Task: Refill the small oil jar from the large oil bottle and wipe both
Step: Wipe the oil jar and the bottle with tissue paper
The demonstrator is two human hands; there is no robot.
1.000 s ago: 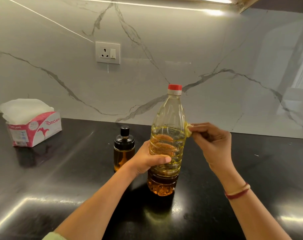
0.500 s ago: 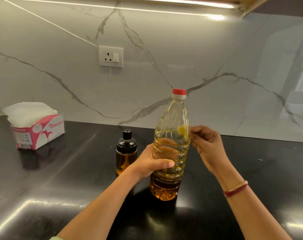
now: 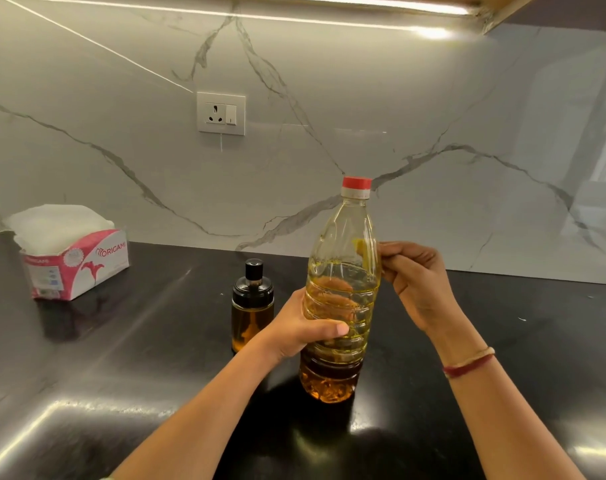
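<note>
Slid behind clear red-capped plastic oil bottle (image 3: 345, 271) since earlier, right hand (image 3: 416, 285) pinching yellowish wad (image 3: 361, 245), left hand (image 3: 303, 327) gripping bottle's middle on black worktop (image 3: 156, 341), small black-lidded glass jar (image 3: 251, 306) just left of left hand

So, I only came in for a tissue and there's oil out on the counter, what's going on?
A person steadies the large oil bottle, upright on the black counter with its red cap on: the left hand grips its middle. The right hand pinches a small yellowish wad against the bottle's upper side, seemingly wiping it. The small oil jar stands capped beside it, untouched. The tissue box sits far left.
</note>
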